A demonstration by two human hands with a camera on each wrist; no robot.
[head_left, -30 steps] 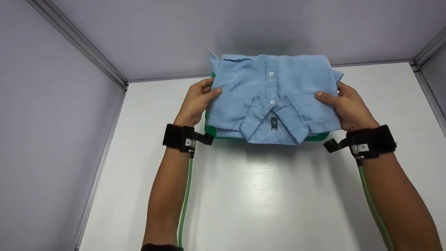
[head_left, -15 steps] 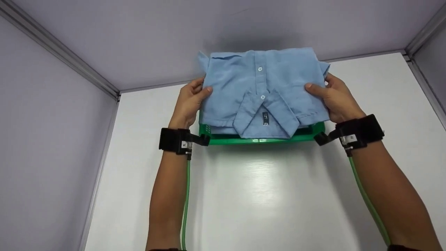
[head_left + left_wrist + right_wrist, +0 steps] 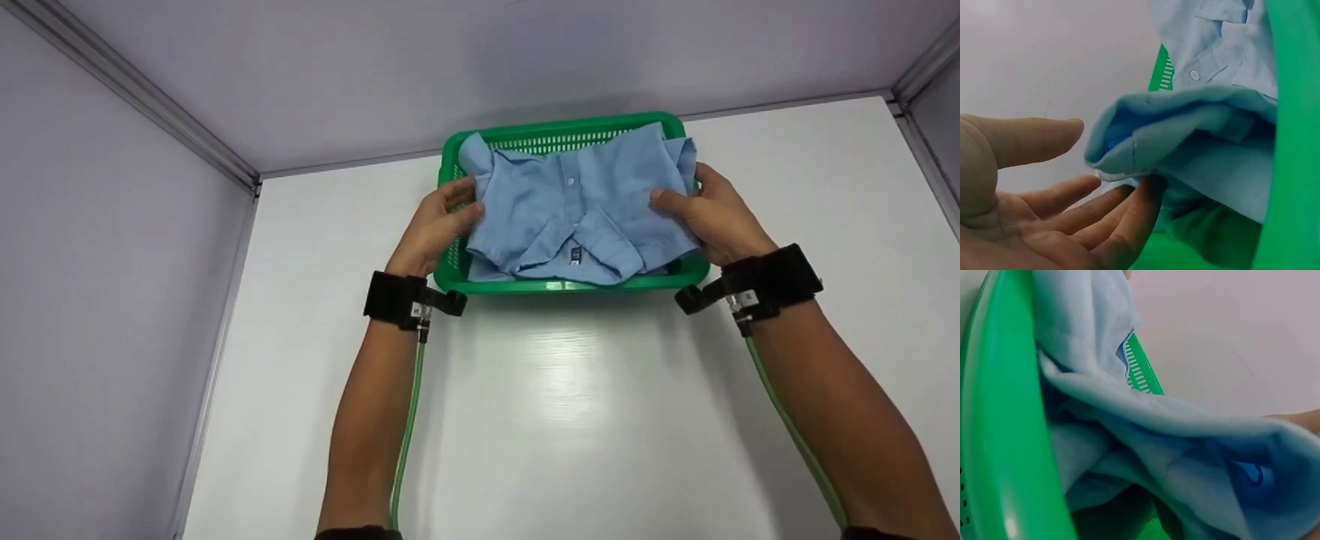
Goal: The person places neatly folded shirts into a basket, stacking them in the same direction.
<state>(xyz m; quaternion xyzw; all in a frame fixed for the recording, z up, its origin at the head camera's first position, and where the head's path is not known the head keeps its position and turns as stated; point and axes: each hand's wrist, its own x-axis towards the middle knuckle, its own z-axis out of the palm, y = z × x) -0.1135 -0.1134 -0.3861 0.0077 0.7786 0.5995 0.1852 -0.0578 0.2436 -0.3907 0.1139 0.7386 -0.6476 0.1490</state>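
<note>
A folded light-blue button-up shirt (image 3: pixel 622 176) lies in a green plastic basket (image 3: pixel 660 282), collar toward me and a dark label inside the neck. My left hand (image 3: pixel 433 231) is at its left side. In the left wrist view, that hand's thumb (image 3: pixel 1044 138) stands apart from the cloth, while the loosely extended fingers reach under the folded edge. My right hand (image 3: pixel 726 221) grips the right side, thumb on top and fingers beneath. The right wrist view shows the shirt's rolled edge (image 3: pixel 1185 419) bulging up inside the rim; most of the hand is hidden there.
The basket stands on a white table (image 3: pixel 555 420) at its back edge, against the pale back wall (image 3: pixel 420 67). Another wall (image 3: pixel 97 262) rises on the left. Black wrist straps (image 3: pixel 780 281) with green cables (image 3: pixel 409 427) run along both forearms.
Both hands have lowered the shirt into the basket, whose back rim and left side now show. The shirt has gone from flat to creased. The left thumb has come off the cloth.
</note>
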